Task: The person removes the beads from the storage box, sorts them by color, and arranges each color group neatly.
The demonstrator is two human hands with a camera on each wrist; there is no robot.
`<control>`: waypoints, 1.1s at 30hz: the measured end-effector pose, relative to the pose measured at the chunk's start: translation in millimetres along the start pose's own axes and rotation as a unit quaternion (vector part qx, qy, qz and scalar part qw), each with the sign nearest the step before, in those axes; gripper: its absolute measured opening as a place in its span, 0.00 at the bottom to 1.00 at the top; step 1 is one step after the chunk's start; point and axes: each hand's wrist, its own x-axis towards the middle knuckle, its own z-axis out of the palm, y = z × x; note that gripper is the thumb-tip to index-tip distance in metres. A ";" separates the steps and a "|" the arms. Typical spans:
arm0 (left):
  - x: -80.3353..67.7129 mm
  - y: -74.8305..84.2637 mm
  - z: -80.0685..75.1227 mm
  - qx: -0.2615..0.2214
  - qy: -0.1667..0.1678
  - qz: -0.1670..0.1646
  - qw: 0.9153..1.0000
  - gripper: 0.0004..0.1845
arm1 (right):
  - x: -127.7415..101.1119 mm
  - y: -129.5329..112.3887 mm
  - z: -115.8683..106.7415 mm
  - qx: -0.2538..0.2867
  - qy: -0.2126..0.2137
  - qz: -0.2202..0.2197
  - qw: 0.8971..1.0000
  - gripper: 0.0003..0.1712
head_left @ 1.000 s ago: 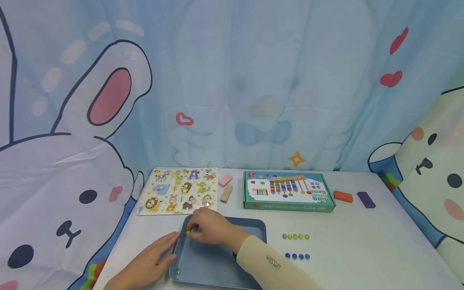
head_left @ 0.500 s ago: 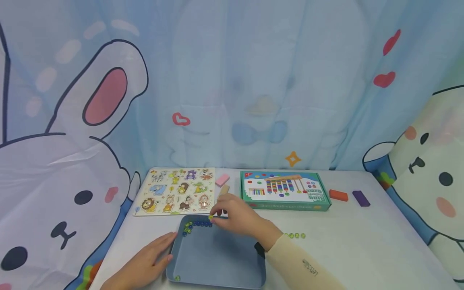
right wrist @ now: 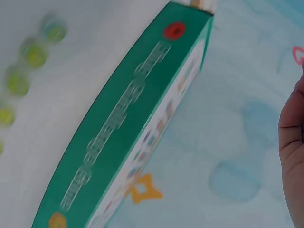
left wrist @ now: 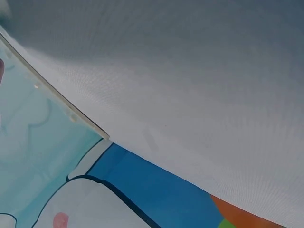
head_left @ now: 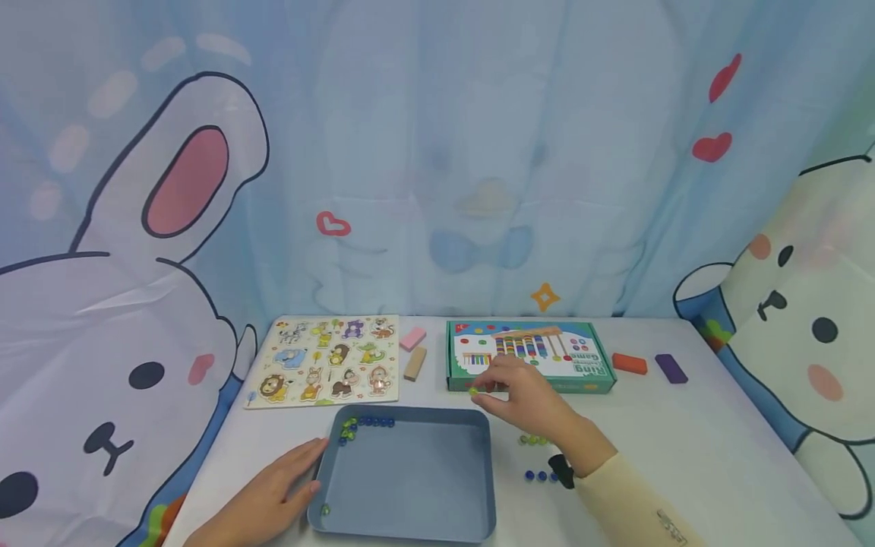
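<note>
- Where the worktop [head_left: 683, 456] meets its left edge, the left hand [head_left: 273, 497] lies flat with fingers straight and relaxed, its fingertips touching the left wall of the blue-grey tray [head_left: 410, 486]; it holds nothing.
- Behind that hand, the animal peg puzzle [head_left: 324, 362] lies flat near the curtain.
- Inside the tray, a cluster of green and blue marbles [head_left: 365, 424] sits in the far left corner, and a single green marble [head_left: 325, 510] lies in the near left corner, just beside the left hand.
- Between the puzzle and the box lie a pink block [head_left: 413, 339] and a tan block [head_left: 415, 363].
- Just past the tray's far right corner, the right hand [head_left: 526, 395] hovers in front of the green ring game box [head_left: 526, 355], thumb and forefinger pinching a yellow-green marble [head_left: 473, 390] at the fingertips, left of the palm.
- Under the right wrist, a row of green marbles [head_left: 532, 439] lies on the worktop, with a row of blue marbles [head_left: 538, 475] nearer the person.
- Right of the box lie an orange block [head_left: 629, 363] and a purple block [head_left: 671, 368].
</note>
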 end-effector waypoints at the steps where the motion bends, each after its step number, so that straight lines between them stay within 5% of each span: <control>1: 0.0 -0.4 0.2 -0.001 -0.002 -0.004 1.000 0.38 | -4.2 4.7 -3.8 -0.005 0.003 0.009 1.000 0.05; 14: -0.5 -6.1 4.0 -0.004 -0.007 -0.014 1.000 0.39 | -60.8 58.7 -39.0 -0.102 -0.036 0.145 0.984 0.07; 33: -1.3 6.3 -5.0 -0.009 -0.011 -0.006 1.000 0.38 | -103.4 105.6 -33.6 -0.085 -0.141 0.280 0.946 0.09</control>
